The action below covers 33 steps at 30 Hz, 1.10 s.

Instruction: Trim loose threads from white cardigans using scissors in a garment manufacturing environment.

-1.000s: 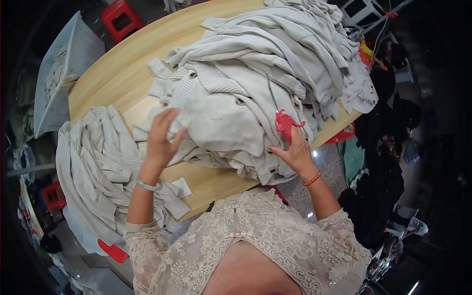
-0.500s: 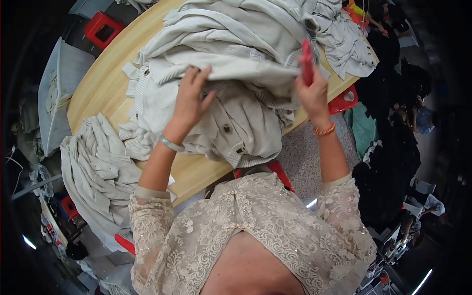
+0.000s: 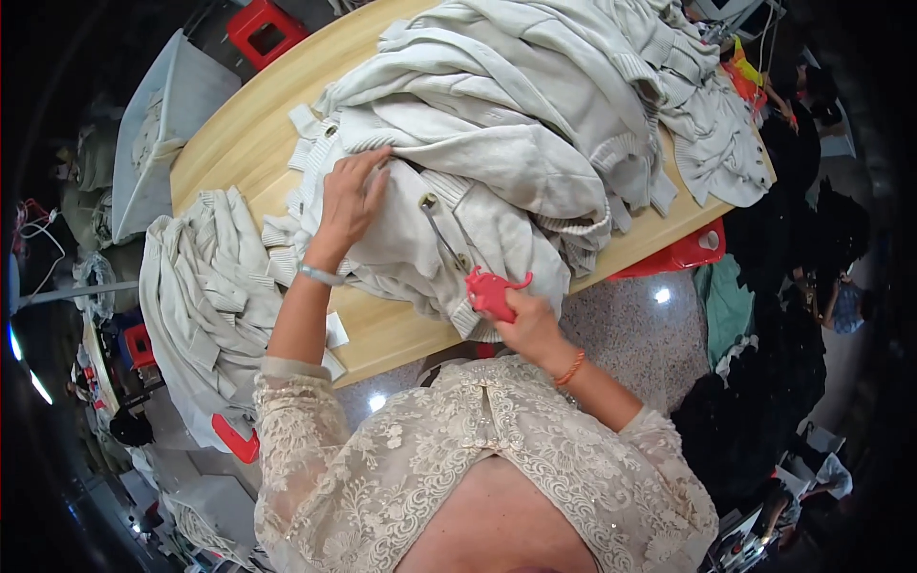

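Off-white knitted cardigans [image 3: 497, 153] with ribbed bands and dark buttons lie heaped on the light wooden table [image 3: 224, 143] before me. My left hand [image 3: 351, 196] rests on the heap's left side, fingers stretched out beside a ribbed edge, gripping nothing. Near the front edge of the heap, my right hand [image 3: 530, 329] is closed round red-handled scissors [image 3: 492, 291]. Their slim metal part points up and left across the button band of the nearest cardigan, its tip close to a button [image 3: 427, 201]. My fingers partly hide the handles.
Another bundle of off-white knitwear [image 3: 205, 286] hangs over the table's left edge. A white bin [image 3: 143, 143] and a red stool [image 3: 266, 33] stand beyond it. To the right are another red stool [image 3: 683, 253], green cloth [image 3: 726, 301] and a large black pile [image 3: 755, 382].
My right hand has come down and left with the scissors, from the heap's right side to its front. The lifted fold now lies down. My left hand has shifted slightly left and flattened.
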Available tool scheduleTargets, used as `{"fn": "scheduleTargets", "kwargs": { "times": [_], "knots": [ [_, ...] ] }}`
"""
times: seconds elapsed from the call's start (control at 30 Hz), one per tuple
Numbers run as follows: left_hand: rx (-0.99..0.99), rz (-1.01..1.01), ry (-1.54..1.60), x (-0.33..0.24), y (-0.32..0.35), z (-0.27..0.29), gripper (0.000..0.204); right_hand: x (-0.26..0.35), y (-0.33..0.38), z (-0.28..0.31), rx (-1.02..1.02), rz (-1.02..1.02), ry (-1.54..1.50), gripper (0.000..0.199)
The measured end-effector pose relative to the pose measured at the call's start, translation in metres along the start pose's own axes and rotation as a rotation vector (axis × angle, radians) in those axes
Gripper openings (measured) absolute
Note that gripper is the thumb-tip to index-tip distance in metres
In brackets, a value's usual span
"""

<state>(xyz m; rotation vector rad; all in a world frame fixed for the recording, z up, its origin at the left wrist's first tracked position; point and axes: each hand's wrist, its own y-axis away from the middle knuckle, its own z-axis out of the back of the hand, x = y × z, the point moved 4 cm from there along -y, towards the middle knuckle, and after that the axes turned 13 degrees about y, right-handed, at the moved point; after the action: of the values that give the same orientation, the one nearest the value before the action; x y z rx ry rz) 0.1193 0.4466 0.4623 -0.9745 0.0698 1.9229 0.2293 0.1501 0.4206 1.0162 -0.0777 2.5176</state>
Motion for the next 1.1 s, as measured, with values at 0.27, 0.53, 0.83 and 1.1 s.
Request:
{"fn": "scheduleTargets", "kwargs": {
  "times": [0.27,0.53,0.83,1.1],
  "knots": [
    [-0.135,0.137,-0.278,0.092,-0.017,0.004,0.042,0.003,-0.014,-0.035,-0.023,-0.05,-0.008,0.034],
    [-0.097,0.189,0.046,0.097,0.012,0.036,0.018,0.009,0.008,0.075,0.232,0.083,-0.179,0.026],
    [-0.26,0.011,-0.067,0.01,0.047,0.034,0.029,-0.065,0.024,0.075,0.221,-0.256,0.67,0.02],
    [-0.17,-0.02,-0.046,-0.005,0.05,-0.005,0.056,-0.004,-0.008,0.091,-0.468,0.141,0.31,0.029]
  ]
}}
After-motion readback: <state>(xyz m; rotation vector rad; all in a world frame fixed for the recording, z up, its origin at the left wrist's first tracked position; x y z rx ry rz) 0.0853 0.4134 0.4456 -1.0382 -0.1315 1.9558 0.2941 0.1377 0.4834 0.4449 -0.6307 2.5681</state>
